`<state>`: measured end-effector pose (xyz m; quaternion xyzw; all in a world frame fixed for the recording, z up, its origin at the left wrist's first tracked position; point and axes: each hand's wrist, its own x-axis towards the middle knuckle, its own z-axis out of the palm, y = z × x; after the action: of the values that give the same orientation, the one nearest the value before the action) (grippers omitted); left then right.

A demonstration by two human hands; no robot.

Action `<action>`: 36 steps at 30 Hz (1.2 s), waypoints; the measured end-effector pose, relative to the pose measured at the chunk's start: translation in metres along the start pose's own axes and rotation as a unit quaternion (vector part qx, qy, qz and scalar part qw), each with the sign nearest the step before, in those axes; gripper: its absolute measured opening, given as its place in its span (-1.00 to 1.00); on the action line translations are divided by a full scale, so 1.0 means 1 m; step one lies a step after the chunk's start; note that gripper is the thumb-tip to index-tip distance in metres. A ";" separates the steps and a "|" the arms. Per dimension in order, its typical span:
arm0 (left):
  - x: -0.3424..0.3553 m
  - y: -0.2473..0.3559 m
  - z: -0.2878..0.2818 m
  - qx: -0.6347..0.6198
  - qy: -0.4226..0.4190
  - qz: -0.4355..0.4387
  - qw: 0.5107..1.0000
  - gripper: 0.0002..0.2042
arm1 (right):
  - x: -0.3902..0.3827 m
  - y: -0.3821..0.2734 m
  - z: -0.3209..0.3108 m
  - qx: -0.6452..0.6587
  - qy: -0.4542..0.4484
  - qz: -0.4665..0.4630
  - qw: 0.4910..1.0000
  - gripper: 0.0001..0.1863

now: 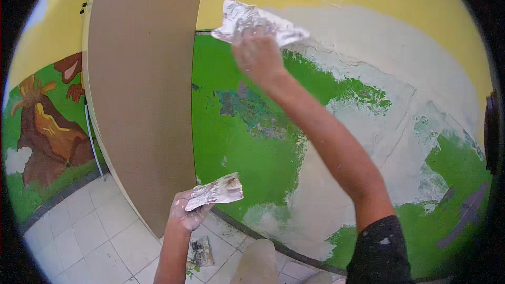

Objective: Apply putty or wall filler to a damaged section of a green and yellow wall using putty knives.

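Note:
My right hand (259, 55) is raised to the wall, its fingers closed on a wide putty knife (288, 30) smeared with white filler. The wide blade lies near the line where the wall's yellow upper part meets the green lower part. Lower down, my left hand (184, 213) grips a smaller putty knife (216, 191), its blade also coated in white filler and held away from the wall. White filler (363, 150) spreads unevenly across the green paint (244, 152), with ragged edges. Scraped grey patches (252, 110) show through the green.
A tall brown door panel (144, 73) stands left of the filled wall. Beyond it is a painted volcano mural (55, 137). Below lie white floor tiles (100, 226), with a stained flat piece (201, 251) near my left forearm. A dark object (492, 131) sits at the right rim.

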<state>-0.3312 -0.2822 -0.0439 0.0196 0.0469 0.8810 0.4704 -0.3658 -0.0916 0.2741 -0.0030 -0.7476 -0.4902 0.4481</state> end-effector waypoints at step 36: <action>0.010 0.001 -0.003 -0.029 0.042 0.016 0.999 -0.69 | 0.057 -0.036 0.043 0.176 -0.170 0.196 0.949 -0.62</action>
<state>-0.3376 -0.2743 -0.0465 -0.0301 0.0410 0.8896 0.4539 -0.4447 -0.1036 0.2809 -0.1538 -0.8720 -0.2454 0.3947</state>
